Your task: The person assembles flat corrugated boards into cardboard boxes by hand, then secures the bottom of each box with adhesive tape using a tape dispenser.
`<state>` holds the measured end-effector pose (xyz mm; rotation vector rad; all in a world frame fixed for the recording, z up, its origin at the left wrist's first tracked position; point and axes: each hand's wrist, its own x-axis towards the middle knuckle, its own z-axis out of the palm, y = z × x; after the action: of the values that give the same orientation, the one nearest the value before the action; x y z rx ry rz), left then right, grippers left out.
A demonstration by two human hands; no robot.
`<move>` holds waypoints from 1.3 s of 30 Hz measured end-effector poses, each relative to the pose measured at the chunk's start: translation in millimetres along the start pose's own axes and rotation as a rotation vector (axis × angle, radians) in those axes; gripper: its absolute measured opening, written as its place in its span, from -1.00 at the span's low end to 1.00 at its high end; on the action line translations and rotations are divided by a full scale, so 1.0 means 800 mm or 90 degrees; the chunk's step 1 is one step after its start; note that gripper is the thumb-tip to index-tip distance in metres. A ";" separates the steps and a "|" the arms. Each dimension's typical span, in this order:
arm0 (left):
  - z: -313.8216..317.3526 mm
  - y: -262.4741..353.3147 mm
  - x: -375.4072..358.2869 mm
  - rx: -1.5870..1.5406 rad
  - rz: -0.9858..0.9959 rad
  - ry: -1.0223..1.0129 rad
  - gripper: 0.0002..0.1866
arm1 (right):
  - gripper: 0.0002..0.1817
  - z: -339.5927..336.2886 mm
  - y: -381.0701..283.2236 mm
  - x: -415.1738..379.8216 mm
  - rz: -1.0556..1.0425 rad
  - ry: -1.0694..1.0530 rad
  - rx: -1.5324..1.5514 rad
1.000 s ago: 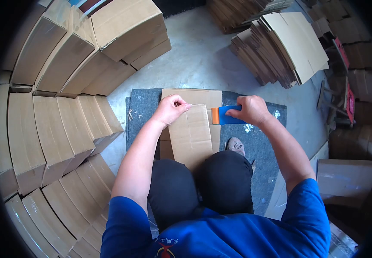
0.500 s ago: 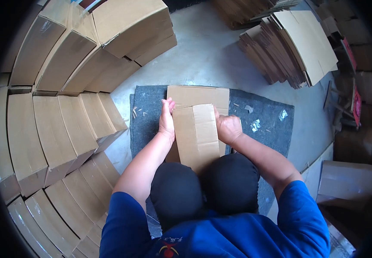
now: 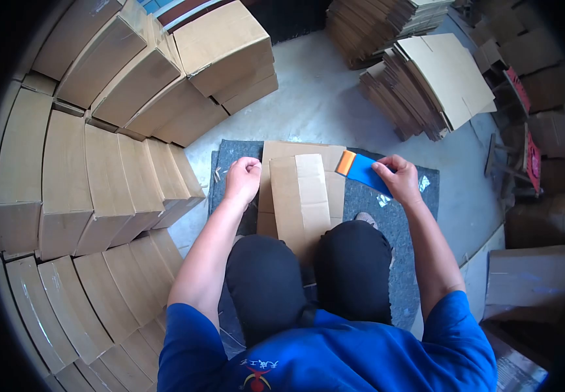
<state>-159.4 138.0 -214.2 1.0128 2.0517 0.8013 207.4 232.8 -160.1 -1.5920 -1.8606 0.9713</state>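
A closed cardboard box [image 3: 287, 196], with a strip of tape along its top, stands in front of my knees. Behind and beneath it lies a larger flat cardboard sheet [image 3: 336, 202]. My right hand [image 3: 402, 179] pinches a flat blue tool with an orange end [image 3: 364, 171], held to the right of the box with the orange end towards it. On the other side, my left hand [image 3: 243, 178] is closed, thumb against curled fingers, near the sheet's left edge. I cannot tell what, if anything, it pinches.
A dark grey mat [image 3: 230, 151] with scraps of clear film [image 3: 383, 200] lies under the work. Cardboard boxes [image 3: 109, 179] are stacked high along the left. Flattened cartons [image 3: 445, 78] stand piled at the back right; another cardboard box [image 3: 530, 277] sits at the right.
My right hand has moved off the box to the right, and the blue tool now shows in it. My left hand has let go of the box's side and closed.
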 end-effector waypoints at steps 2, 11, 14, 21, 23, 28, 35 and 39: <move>-0.022 0.088 -0.048 -0.154 -0.018 -0.151 -0.67 | -0.79 -0.040 -0.024 -0.015 -0.018 -0.011 0.244; -0.048 0.226 -0.214 -0.657 0.024 -0.471 -0.38 | -0.73 -0.116 -0.146 -0.107 -0.269 -0.076 0.298; -0.052 0.215 -0.241 -0.684 0.036 -0.431 -0.41 | -0.73 -0.126 -0.169 -0.138 -0.316 -0.065 0.214; -0.039 0.177 -0.273 -0.804 -0.031 -0.424 -0.67 | -0.74 -0.116 -0.160 -0.154 -0.254 -0.179 0.236; -0.015 0.150 -0.268 -0.778 -0.069 -0.366 -0.80 | -0.74 -0.100 -0.153 -0.159 -0.194 -0.219 0.230; 0.056 0.052 -0.261 -0.614 -0.221 -0.215 -0.86 | -0.42 -0.045 -0.117 -0.169 -0.155 -0.308 -0.077; 0.005 -0.007 -0.266 -0.467 -0.308 -0.028 -0.89 | -0.36 -0.071 -0.082 -0.149 -0.106 -0.409 -0.190; 0.018 -0.006 -0.247 -0.410 -0.310 0.008 -0.84 | -0.37 -0.052 -0.063 -0.136 -0.095 -0.411 -0.249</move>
<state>-61.4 -27.3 -163.9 0.1452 1.7470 1.0869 228.2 131.6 -86.8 -1.4051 -2.7068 1.2038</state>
